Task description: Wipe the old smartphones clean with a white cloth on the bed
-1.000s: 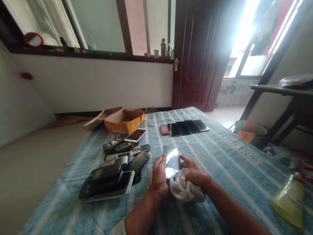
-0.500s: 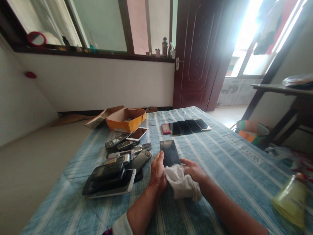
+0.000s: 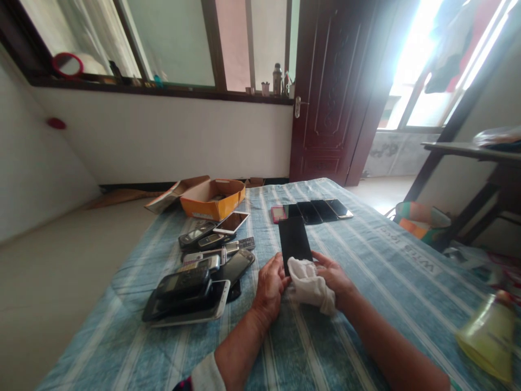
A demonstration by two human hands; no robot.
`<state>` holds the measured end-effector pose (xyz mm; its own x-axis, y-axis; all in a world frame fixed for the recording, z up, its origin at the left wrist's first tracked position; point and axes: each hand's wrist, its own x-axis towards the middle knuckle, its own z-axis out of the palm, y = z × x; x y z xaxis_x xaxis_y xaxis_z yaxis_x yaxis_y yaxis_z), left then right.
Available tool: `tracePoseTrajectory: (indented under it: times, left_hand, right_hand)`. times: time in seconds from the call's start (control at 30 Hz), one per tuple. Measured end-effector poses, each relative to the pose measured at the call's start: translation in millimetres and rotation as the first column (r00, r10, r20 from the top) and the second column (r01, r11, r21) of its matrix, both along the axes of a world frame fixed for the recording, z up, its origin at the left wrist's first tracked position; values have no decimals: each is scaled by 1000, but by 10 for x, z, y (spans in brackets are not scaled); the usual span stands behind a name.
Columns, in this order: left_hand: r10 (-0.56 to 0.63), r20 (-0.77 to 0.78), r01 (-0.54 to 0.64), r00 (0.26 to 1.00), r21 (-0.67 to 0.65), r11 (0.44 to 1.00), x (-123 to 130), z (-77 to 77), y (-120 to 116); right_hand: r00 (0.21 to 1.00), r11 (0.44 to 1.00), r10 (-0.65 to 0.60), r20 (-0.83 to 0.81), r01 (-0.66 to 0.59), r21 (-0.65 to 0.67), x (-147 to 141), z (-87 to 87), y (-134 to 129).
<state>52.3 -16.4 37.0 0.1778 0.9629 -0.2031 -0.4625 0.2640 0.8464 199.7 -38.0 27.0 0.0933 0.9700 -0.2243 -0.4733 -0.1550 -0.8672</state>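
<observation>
A black smartphone (image 3: 295, 239) is held up over the bedcover, its top end tilted away from me. My left hand (image 3: 271, 285) closes on the phone's lower left edge. At its lower right, my right hand (image 3: 332, 277) grips a crumpled white cloth (image 3: 308, 288) that covers the phone's bottom corner. The right fingertips are partly hidden by the cloth. To the left lies a pile of old phones, with a black handset (image 3: 183, 282) and a large white-edged phone (image 3: 220, 304) nearest me. Beyond my hands, several dark phones (image 3: 311, 212) lie in a row beside a small pink-edged item (image 3: 278, 214).
An open orange box (image 3: 214, 205) stands at the far left of the blue striped bedcover (image 3: 374, 282). A translucent yellow container (image 3: 488, 336) sits at the right edge. Farther back are a dark red door (image 3: 331, 81) and a side table (image 3: 472, 152).
Both hands have moved slightly up and to the right with the phone. The phone is raised more and now overlaps the row behind it. The cloth has moved up with my right hand.
</observation>
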Motion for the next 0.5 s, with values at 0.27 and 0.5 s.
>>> tracePoseTrajectory:
  times: [0.27, 0.5]
  left_hand:
    - [-41, -86, 39, 995, -27, 999, -6, -8, -19]
    - [-49, -168, 46, 984, -22, 999, 5, -36, -33]
  right_hand:
    - [993, 996, -86, 82, 88, -17, 390, -97, 484]
    - [990, 996, -90, 111, 92, -16, 653, -122, 858]
